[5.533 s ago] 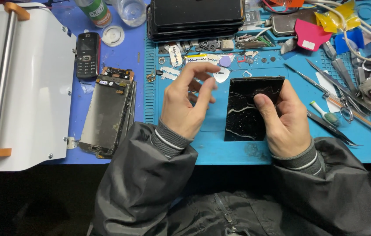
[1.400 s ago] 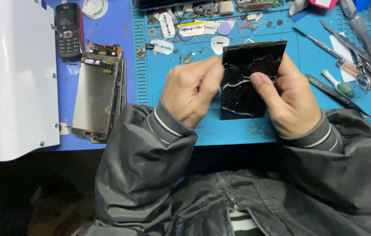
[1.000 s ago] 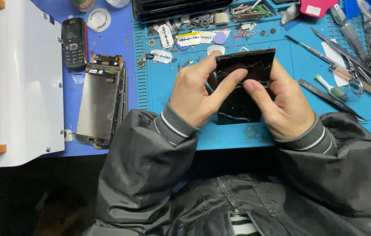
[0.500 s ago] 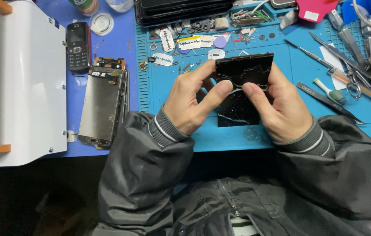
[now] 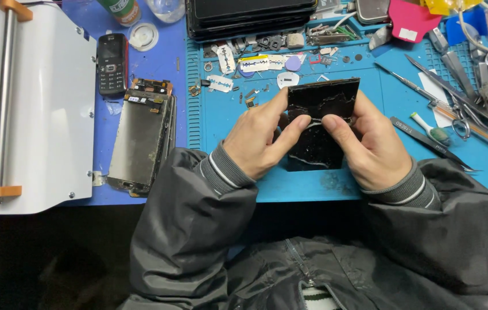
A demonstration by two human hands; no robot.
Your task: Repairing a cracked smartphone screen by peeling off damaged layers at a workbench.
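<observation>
Both hands hold one black panel (image 5: 321, 123), cracked, with pale fracture lines running across its face. It is lifted just above the blue mat (image 5: 227, 123) on the worktop, near the mat's front edge, far edge tilted up. Left hand (image 5: 258, 138): grip closed on the panel's left edge, thumb (image 5: 290, 131) laid across the front face, forefinger reaching up along the left side toward the top corner. Right hand (image 5: 373, 143): grip closed on the right edge, thumb pressed flat on the face, its tip just beside the left thumb tip; remaining fingers curl behind the panel and are hidden. Both wrists in grey jacket cuffs with striped ribbing. Surroundings: razor blades (image 5: 238, 64) and small picks lie on the mat beyond the panel; tweezers (image 5: 430, 142) and other hand tools to the right. Left of the mat, a stripped phone frame (image 5: 140, 138) lies flat, a small black keypad phone (image 5: 111, 63) beyond it, and a white machine (image 5: 28, 103) with a metal roller at the far left. A stack of dark screens (image 5: 250, 17) sits at the back edge.
</observation>
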